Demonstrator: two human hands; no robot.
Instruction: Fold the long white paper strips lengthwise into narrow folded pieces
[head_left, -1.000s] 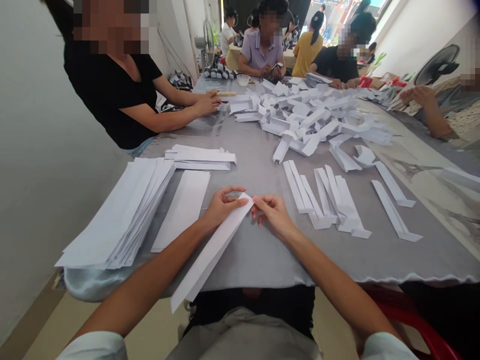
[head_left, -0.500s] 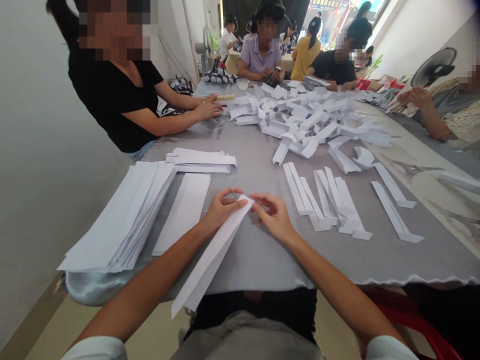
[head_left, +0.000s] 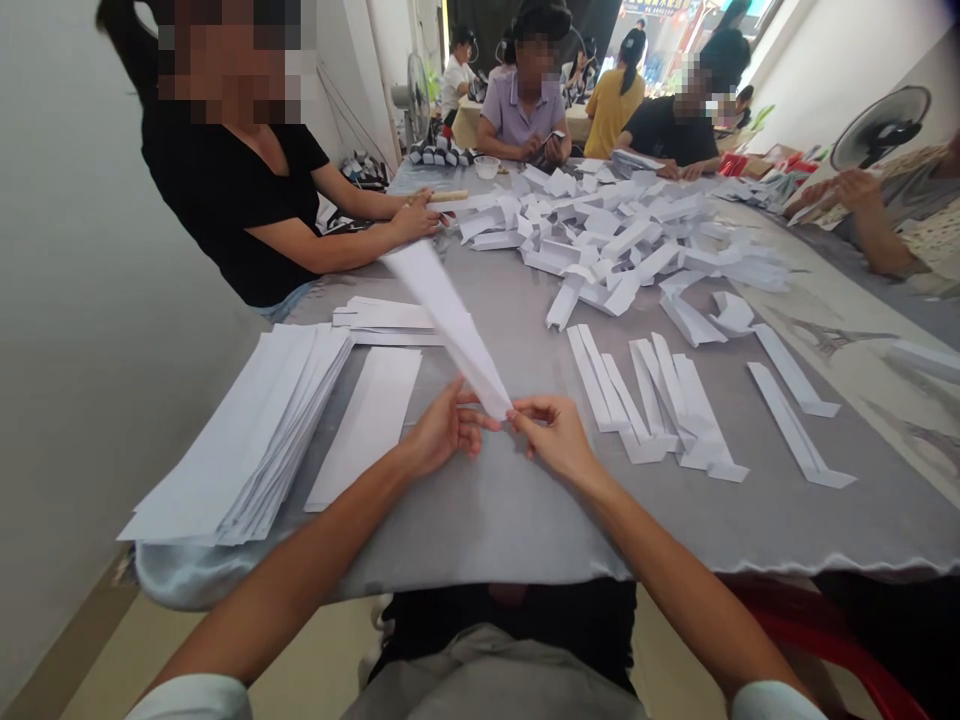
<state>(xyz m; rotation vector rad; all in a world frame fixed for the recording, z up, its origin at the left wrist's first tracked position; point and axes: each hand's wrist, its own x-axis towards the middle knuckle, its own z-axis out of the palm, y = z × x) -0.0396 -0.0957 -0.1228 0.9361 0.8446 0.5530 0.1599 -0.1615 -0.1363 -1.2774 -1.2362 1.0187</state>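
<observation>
Two hands on one long white paper strip [head_left: 450, 325]. Right hand [head_left: 551, 435] is clamped on the strip's narrow lower end, pinching it in the fingertips. Left hand [head_left: 448, 430] is just beside it, palm turned inward, fingers reaching toward the same end. Can't tell if the left fingers [head_left: 481, 424] touch the paper. Hands are close but apart.

Strip location: off the tabletop [head_left: 480, 530], rising from the hands and leaning away toward the far end of the table. Its free end tapers and hangs in the air above a small stack of folded strips [head_left: 386, 316].

Step in hand, my read: working one strip by hand, in the air, with no crease being pressed against the tabletop right now. Next move calls for a firmer hold, with the left hand securing the strip too, as a single pinch carries its whole length.

Around it: large stack of flat paper strips [head_left: 247, 430] and one loose strip [head_left: 367, 425] to the left; row of folded strips [head_left: 649, 405] to the right; heap of folded paper pieces [head_left: 600, 235] further along.

Across the table, a co-worker's hands [head_left: 416, 222] are near a wooden stick [head_left: 448, 196], separate from the main pair.
</observation>
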